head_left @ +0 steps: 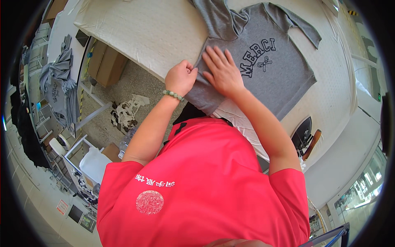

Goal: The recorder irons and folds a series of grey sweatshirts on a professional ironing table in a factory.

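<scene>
A grey long-sleeved sweatshirt (284,72), with dark outlined lettering and a small bow motif on its front, lies spread over a padded, cloth-covered table (156,29). My left hand (180,78), a green bead bracelet at its wrist, is closed with its fingertips at the garment's left edge, pinching the fabric there. Just to the right, my right hand (223,73) rests flat on the same garment, fingers stretched out, palm down. Folds bunch up in the sleeve and upper part at the far side.
A clothes iron (303,133) with a brown handle stands at the table's right near edge. Grey garments (61,92) hang in a pile at the left. Cardboard boxes (106,64) sit beneath the table, and fabric scraps (127,111) lie on the floor.
</scene>
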### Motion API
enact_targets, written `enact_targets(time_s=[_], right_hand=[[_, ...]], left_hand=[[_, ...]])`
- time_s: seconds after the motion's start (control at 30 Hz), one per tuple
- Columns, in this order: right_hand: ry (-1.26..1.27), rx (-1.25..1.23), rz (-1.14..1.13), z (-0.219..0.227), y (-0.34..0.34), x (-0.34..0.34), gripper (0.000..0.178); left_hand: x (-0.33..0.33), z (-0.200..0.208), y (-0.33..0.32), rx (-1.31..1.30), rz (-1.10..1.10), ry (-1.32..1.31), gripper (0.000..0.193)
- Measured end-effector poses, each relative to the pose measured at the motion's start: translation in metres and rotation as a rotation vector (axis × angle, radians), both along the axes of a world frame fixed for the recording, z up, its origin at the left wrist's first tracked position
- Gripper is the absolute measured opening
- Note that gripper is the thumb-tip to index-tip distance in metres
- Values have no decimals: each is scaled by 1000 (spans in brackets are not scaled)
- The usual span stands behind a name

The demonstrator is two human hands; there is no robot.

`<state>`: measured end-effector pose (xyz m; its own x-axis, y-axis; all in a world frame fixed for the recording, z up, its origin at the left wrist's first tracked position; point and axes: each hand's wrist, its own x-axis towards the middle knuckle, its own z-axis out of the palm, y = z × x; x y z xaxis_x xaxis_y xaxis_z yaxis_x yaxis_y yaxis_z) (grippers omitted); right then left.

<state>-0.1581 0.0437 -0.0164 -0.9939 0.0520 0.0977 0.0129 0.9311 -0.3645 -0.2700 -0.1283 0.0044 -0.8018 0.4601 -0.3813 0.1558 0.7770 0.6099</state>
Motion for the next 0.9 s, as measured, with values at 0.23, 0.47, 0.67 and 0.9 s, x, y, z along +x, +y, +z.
enact_targets(time_s=[0.23,0.47,0.67,0.9], right_hand=[[46,-151,-66,11,-6,50,28],[-154,-309,-137,22,-12,-9,10],[-663,-617,-273,42,8,-29,12],[-136,-258,-183,26,-8,36,11]], left_hand=[[-7,5,-1,4,1,-46,27],[-13,0,-7,43,-13,-113,27],[-11,1,-5,57,-1,-138,26],[-10,3,-4,36,-5,-119,26]])
